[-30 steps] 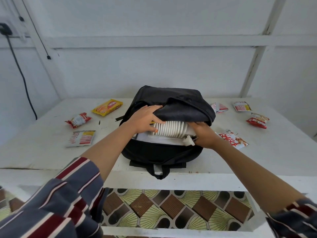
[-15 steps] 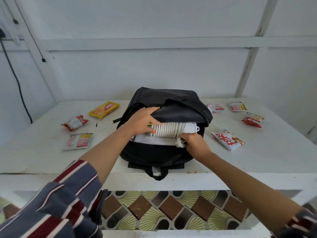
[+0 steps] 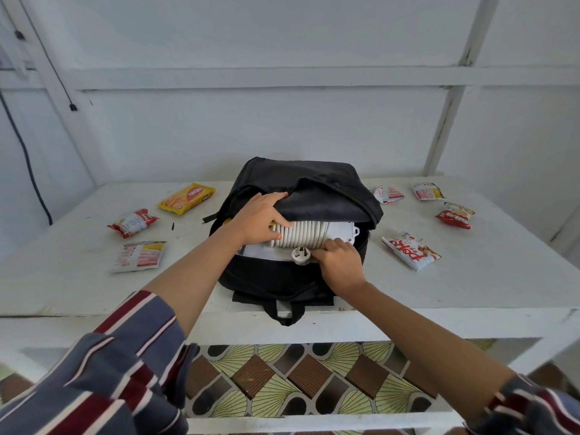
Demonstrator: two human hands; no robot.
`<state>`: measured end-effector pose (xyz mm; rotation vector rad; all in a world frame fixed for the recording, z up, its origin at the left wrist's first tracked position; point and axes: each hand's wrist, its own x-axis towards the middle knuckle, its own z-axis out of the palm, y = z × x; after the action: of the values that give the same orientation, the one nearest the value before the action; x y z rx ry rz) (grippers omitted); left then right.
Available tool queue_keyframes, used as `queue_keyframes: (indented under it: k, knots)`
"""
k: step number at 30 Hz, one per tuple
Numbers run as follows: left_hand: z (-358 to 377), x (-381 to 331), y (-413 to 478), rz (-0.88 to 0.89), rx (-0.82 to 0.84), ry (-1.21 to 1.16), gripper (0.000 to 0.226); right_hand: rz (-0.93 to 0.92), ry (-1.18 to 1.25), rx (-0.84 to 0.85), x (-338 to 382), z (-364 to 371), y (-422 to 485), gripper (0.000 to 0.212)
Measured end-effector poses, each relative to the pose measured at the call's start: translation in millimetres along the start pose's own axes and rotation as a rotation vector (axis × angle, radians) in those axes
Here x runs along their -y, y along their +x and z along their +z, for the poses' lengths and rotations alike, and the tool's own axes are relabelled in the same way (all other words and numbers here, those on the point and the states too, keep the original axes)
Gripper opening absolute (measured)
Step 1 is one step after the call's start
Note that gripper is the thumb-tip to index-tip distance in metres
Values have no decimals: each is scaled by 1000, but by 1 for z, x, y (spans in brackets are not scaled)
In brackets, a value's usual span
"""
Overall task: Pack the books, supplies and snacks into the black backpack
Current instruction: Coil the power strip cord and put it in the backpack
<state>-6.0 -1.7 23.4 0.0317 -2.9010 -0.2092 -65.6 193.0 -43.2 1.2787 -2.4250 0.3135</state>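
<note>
Backpack (image 3: 282, 277) open, left hand (image 3: 259, 219) gripping flap (image 3: 326, 202), right hand (image 3: 340, 265) pinching plug (image 3: 300, 255), snack labels (image 3: 411, 251) blurred

right hand (image 3: 340, 266) slid left off the power strip (image 3: 314, 235), dragging its plug (image 3: 300, 255).

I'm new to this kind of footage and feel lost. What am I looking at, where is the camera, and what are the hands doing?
There is no machine here. A person wears one camera on the head, and it looks down at their own two hands. A black backpack lies open on a white table. The left hand holds its flap up. The right hand pinches the plug of a white power strip wound in its cord, half inside. Snacks not yet packed lie around: a yellow packet and two more on the left, a red packet and three more on the right.
</note>
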Motion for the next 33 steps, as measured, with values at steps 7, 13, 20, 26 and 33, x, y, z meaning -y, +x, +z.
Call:
queue_keyframes:
  k: [7, 13, 20, 26, 33]
  knots:
    - [-7, -7, -9, -7, -82, -138, 12, 0, 46, 138, -17, 0, 0, 28]
    - [-8, -10, -13, -9, -210, -173, 11, 37, 143, 120, -22, -6, -2, 22]
    - [-8, -9, -15, -20, -306, -166, 8, -9, 378, 150, -39, -25, -2, 35]
    - [-10, -13, -13, 8, -397, -151, 20, 104, 527, 57, -64, -35, -14, 29]
    - [-31, -19, -10, -40, -899, -244, 25, 550, 533, -175, -101, -50, -8, 29]
